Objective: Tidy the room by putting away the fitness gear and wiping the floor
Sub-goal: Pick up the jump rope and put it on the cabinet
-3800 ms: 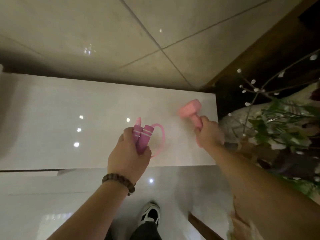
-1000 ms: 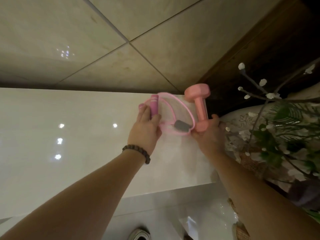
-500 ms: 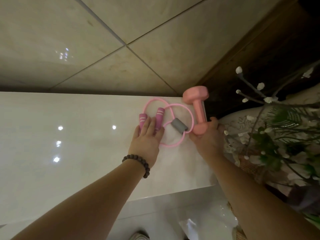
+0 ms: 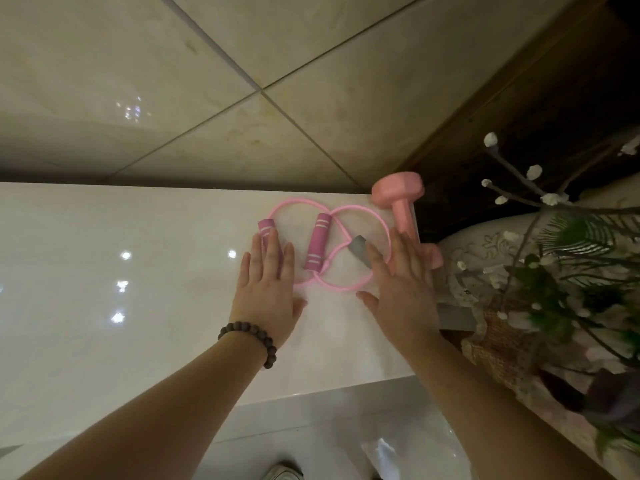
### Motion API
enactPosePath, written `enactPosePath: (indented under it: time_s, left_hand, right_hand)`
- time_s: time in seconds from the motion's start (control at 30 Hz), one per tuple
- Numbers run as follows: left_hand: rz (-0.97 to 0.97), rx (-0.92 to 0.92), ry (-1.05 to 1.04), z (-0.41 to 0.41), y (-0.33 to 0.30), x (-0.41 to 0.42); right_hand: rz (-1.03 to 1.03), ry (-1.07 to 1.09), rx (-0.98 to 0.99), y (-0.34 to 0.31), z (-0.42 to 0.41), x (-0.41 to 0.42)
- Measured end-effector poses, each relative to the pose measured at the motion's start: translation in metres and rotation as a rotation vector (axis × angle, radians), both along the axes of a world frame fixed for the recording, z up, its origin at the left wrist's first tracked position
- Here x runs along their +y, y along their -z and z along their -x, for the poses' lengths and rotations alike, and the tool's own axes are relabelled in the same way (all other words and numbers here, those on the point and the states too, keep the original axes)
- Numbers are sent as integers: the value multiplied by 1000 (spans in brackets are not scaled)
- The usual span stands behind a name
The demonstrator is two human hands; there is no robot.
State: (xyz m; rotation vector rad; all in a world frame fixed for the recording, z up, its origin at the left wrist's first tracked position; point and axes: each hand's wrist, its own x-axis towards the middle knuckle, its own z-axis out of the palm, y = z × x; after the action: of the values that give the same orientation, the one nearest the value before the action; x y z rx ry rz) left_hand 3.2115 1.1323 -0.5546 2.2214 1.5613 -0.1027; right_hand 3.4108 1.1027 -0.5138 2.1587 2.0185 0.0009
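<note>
A pink figure-eight resistance band (image 4: 360,216) with two darker pink foam handles and a grey middle sleeve (image 4: 357,249) lies flat on the glossy white counter (image 4: 138,306), near its far right corner. A pink dumbbell (image 4: 401,206) lies right of it along the counter's right edge. My left hand (image 4: 266,292), with a bead bracelet on the wrist, is flat and open, fingertips over the left handle (image 4: 266,227). My right hand (image 4: 401,289) is open too, fingers spread over the band's right loop and the dumbbell's near end. Neither hand grips anything.
A tiled wall (image 4: 242,81) rises behind the counter. Right of the counter stands a vase with green leaves and white-budded twigs (image 4: 554,258) in front of dark wood (image 4: 536,98). A shoe tip (image 4: 284,472) shows on the shiny floor below.
Both hands carried the band and dumbbell to the counter's far right corner and set them down. In the last half second my right hand let go of the dumbbell and both hands opened flat.
</note>
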Motion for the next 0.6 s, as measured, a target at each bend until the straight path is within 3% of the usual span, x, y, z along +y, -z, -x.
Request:
enactPosePath:
  time_s: [0.17, 0.43, 0.5, 0.6]
  left_hand:
    - [-3, -158, -7, 9, 8, 5]
    - [15, -301, -86, 2, 11, 16]
    - [34, -270, -87, 1, 11, 16]
    - [48, -263, -67, 0, 12, 16]
  right_hand:
    - [-52, -33, -108, 6, -12, 17]
    - [-237, -78, 179, 2, -15, 48]
    - [-115, 27, 150, -2, -15, 52]
    - [129, 11, 7, -4, -23, 56]
